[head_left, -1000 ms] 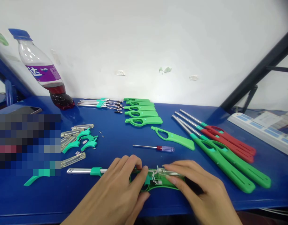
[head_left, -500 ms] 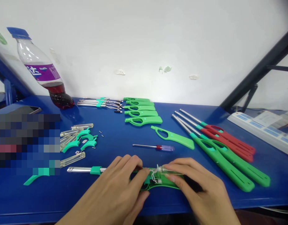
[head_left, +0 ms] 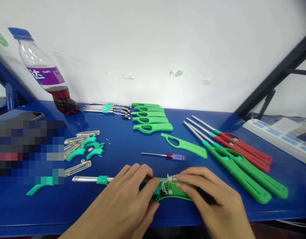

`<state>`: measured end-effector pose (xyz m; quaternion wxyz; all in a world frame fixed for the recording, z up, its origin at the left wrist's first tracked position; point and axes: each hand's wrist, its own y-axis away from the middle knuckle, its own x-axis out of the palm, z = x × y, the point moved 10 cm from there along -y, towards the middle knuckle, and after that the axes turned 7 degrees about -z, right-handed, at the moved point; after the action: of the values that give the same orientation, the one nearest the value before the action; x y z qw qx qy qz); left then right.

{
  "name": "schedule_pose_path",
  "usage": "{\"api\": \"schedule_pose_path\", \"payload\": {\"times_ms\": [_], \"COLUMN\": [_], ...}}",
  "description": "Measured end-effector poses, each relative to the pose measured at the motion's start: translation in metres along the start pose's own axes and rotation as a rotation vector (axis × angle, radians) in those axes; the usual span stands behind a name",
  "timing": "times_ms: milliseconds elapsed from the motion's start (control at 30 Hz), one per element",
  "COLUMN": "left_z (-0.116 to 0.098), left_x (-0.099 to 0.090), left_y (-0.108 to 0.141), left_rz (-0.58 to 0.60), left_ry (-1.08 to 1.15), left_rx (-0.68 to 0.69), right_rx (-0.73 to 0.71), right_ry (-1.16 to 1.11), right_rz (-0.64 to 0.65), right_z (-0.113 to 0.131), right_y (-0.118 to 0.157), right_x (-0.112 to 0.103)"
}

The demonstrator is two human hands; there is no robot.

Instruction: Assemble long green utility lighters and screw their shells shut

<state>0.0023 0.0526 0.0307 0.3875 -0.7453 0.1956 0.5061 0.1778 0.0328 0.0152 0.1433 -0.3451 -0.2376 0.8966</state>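
An opened green lighter body [head_left: 179, 192] lies near the table's front edge, its inner parts and white wires exposed. Its metal tube [head_left: 84, 179] with a teal collar points left. My left hand [head_left: 133, 192] is closed around the front of the body, thumb near the wires. Between the thumb and fingers of my right hand [head_left: 215, 192] is a clear fuel tank [head_left: 172, 179], held over the rear part of the body. My fingers hide some of the inner parts.
Behind my hands lie a screwdriver [head_left: 176, 156] and several green half shells [head_left: 155, 127]. Red and green lighters [head_left: 242, 172] are on the right, beside a power strip [head_left: 279, 136]. To the left are clear tanks [head_left: 78, 168], teal pieces [head_left: 77, 153], a phone [head_left: 31, 116] and a bottle [head_left: 48, 76].
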Motion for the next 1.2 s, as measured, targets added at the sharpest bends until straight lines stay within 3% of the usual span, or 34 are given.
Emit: {"api": "schedule_pose_path", "payload": {"times_ms": [567, 1200], "left_z": [0.002, 0.005], "left_x": [0.003, 0.003], "left_y": [0.001, 0.000], "left_rz": [0.033, 0.042], "left_ry": [0.049, 0.044], "left_rx": [0.000, -0.015], "right_rx": [-0.029, -0.004], "right_ry": [0.061, 0.038], "right_rz": [-0.007, 0.121], "right_z": [0.002, -0.004], "right_y": [0.001, 0.001], "right_x": [-0.004, 0.003]}}
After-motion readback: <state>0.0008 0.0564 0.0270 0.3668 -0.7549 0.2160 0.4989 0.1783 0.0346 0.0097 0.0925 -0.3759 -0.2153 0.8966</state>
